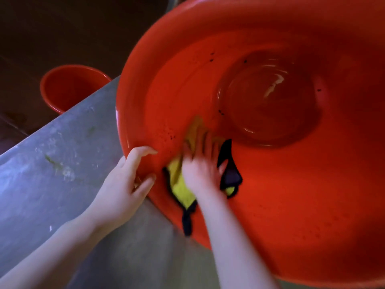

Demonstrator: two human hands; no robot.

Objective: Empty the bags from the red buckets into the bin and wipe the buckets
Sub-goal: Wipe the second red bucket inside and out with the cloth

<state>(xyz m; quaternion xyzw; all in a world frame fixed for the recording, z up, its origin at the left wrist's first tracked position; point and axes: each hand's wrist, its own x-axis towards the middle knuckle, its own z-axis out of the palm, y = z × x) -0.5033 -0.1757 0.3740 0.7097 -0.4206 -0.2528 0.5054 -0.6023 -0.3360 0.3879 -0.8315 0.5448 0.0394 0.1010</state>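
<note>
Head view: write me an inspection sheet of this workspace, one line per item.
Surface: grey metal counter, scuffed, with pale and greenish smears.
Job's things: large red bucket tipped toward the camera, no bag in it; yellow cloth with dark edging against its inner wall; second red bucket lower down, beyond the counter's edge.
Clutter: dark specks on the large red bucket's inner wall.
Hands: left hand grips the large red bucket's rim; right hand presses the yellow cloth with fingers spread, blurred.
Cables: nothing seen.
Surroundings: dark floor, dimly lit.
</note>
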